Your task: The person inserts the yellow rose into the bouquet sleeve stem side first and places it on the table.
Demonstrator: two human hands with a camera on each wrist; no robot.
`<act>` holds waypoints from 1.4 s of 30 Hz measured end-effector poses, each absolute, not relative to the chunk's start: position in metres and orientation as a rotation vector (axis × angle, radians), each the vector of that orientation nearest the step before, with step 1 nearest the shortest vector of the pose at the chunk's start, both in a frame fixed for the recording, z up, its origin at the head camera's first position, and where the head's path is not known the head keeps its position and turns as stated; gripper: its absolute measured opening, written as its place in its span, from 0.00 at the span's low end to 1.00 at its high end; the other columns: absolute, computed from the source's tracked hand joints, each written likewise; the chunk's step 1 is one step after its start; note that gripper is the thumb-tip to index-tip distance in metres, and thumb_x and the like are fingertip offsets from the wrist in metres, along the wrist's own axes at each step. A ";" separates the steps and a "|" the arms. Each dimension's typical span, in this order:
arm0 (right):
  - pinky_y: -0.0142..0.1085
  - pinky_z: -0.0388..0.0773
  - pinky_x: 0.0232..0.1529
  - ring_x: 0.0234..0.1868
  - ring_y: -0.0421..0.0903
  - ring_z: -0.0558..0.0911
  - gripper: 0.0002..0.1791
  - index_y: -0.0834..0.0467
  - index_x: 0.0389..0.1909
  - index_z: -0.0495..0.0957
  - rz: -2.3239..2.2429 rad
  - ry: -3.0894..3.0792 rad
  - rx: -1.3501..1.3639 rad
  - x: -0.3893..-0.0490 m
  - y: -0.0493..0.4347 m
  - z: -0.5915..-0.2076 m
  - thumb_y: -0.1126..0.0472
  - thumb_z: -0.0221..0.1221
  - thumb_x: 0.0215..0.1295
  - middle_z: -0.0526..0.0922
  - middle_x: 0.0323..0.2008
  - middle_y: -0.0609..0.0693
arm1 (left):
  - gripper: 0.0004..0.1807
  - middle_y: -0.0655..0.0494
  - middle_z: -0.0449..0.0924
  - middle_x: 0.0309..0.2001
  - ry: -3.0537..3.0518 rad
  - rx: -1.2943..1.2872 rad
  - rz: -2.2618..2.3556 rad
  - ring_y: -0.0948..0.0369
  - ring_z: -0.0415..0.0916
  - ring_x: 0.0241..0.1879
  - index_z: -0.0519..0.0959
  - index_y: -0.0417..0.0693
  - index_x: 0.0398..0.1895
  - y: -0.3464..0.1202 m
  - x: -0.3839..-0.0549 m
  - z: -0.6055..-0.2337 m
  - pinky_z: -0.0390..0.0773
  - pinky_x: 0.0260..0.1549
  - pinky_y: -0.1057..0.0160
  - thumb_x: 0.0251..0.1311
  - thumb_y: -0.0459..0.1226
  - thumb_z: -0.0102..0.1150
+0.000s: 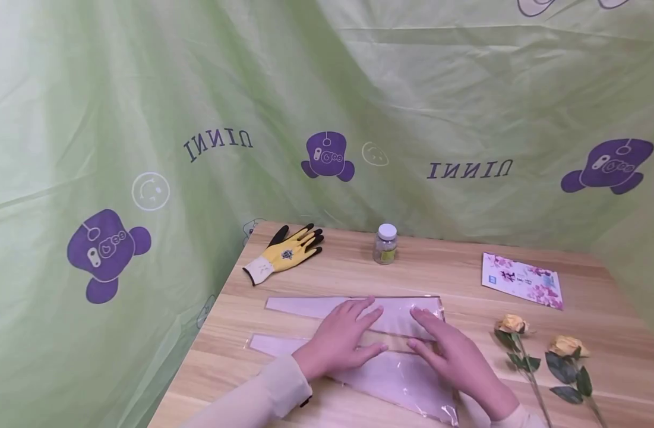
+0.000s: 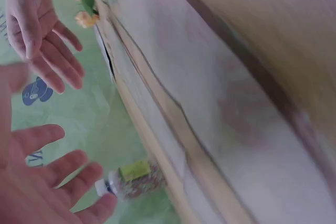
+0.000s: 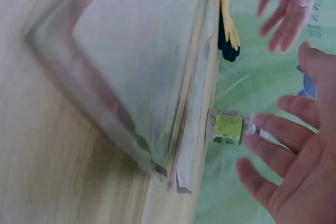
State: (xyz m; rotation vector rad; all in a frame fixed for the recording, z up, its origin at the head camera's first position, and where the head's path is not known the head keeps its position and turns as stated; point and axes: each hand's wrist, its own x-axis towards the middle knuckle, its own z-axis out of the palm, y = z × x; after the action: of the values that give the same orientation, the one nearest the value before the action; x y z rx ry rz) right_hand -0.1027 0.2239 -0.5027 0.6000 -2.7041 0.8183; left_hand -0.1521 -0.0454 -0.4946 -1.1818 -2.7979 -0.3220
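Two long, tapered pale sleeves with clear film edges lie flat on the wooden table, wide ends to the right: a far sleeve [image 1: 305, 306] and a near sleeve [image 1: 407, 386]. Over their middle is my left hand [image 1: 340, 340], fingers spread and relaxed, nothing in its grasp. My right hand [image 1: 457, 355] hovers above the wide ends, its fingers loosely extended and likewise holding nothing. Both palms face inward toward each other. In the left wrist view, the fingers stay apart from the sleeve surface [image 2: 210, 87]. Parts of both sleeves are hidden under the hands in the head view.
At the back left lies a yellow-and-black work glove [image 1: 289, 252]. A small jar [image 1: 385, 246] with a white lid stands at the back. To the right are a flower-printed packet [image 1: 521, 280] and two artificial roses [image 1: 511, 324]. A green curtain [image 1: 412, 107] hangs behind the table.
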 end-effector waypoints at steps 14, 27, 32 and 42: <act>0.31 0.85 0.33 0.37 0.46 0.82 0.22 0.64 0.55 0.81 1.354 -2.728 0.018 -0.128 0.264 -0.512 0.53 0.68 0.67 0.86 0.39 0.51 | 0.21 0.71 0.73 0.25 -2.944 -0.969 -1.102 0.72 0.69 0.22 0.83 0.53 0.57 0.011 -0.194 -0.496 0.71 0.20 0.73 0.66 0.51 0.66; 0.54 0.84 0.44 0.39 0.54 0.84 0.21 0.67 0.49 0.83 1.078 -2.932 -0.058 -0.139 0.285 -0.518 0.53 0.67 0.67 0.86 0.37 0.56 | 0.24 0.71 0.73 0.20 -3.100 -1.063 -0.658 0.72 0.72 0.28 0.84 0.62 0.57 0.069 -0.218 -0.512 0.73 0.27 0.72 0.58 0.53 0.73; 0.47 0.82 0.38 0.34 0.48 0.81 0.17 0.64 0.43 0.84 1.095 -2.996 -0.096 -0.143 0.282 -0.517 0.52 0.67 0.66 0.85 0.32 0.50 | 0.25 0.74 0.72 0.19 -3.141 -1.079 -0.484 0.72 0.73 0.31 0.84 0.65 0.58 0.074 -0.217 -0.514 0.74 0.37 0.68 0.56 0.53 0.73; 0.39 0.77 0.34 0.30 0.45 0.76 0.07 0.57 0.35 0.84 1.141 -2.958 -0.054 -0.143 0.276 -0.518 0.57 0.67 0.65 0.81 0.28 0.46 | 0.24 0.76 0.84 0.36 -3.117 -1.081 -0.429 0.70 0.79 0.42 0.85 0.67 0.57 0.075 -0.216 -0.520 0.74 0.39 0.66 0.56 0.54 0.73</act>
State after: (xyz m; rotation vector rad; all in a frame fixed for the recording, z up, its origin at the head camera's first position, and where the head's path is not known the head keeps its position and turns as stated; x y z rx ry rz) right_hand -0.1427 0.2759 -0.5180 -0.0543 -2.9585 1.1405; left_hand -0.2159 0.0750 -0.5202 -1.0808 -3.1171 -0.4288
